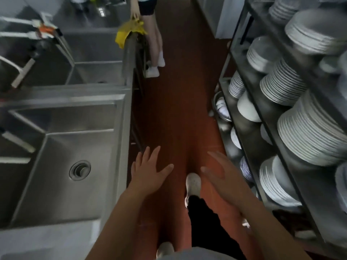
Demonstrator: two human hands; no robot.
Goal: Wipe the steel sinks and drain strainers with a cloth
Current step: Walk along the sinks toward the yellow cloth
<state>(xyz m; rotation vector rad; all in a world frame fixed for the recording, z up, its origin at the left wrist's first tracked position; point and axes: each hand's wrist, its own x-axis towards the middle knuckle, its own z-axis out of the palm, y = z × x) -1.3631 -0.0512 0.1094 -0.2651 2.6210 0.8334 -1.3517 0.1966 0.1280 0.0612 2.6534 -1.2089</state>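
Hands outstretched over red floor [180, 113], both empty: left hand [148, 172] fingers spread wide, right hand [223, 175] flat, fingers straight. Near steel sink [62, 186] just left of left hand, drain strainer [80, 170] in basin bottom. Plate rack [281, 117] along right. Far sink [97, 53] beyond; yellow cloth [127, 33] draped over its front edge, gripped by second person's hand [135, 15].

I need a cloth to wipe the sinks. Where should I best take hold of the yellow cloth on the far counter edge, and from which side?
Take the yellow cloth by the loose flap that hangs over the sink side of the counter edge, coming from the left. Another person's hand holds its top bunch, so that end is probably not free. Both your hands, left hand and right hand, are open and hold nothing.
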